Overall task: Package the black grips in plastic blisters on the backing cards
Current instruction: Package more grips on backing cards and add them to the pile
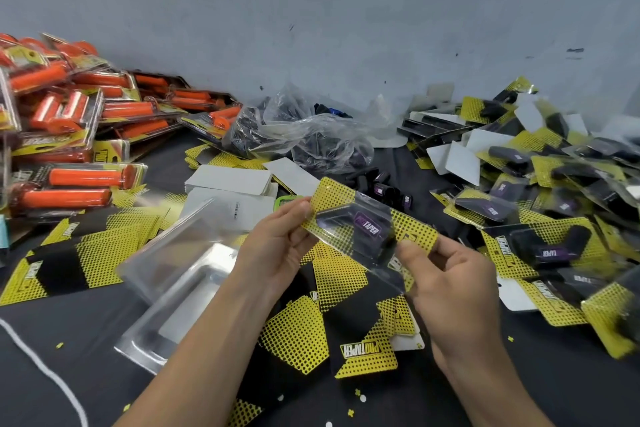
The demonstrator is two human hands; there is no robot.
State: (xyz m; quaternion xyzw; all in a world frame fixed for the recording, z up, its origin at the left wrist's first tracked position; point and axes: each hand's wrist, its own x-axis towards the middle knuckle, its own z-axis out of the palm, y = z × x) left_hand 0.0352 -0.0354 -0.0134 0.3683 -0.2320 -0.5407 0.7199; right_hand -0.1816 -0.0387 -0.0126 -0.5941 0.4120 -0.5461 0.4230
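Note:
Above the table I hold one package: a yellow-and-black dotted backing card [332, 196] under a clear plastic blister [349, 218], with a black grip bearing a purple label [367, 230] inside. My left hand [277, 246] pinches the package's left end. My right hand [450, 284] pinches its right end, thumb on the card. Loose black grips [381, 185] lie on the table beyond the package. Spare backing cards [69, 253] are spread on the left, and more [360, 347] lie under my hands.
A stack of empty clear blisters [173, 284] lies at centre left. Packaged orange grips [69, 114] pile up at far left, finished black packages [554, 218] on the right. A clear plastic bag of grips [304, 135] and white cards [228, 180] sit behind.

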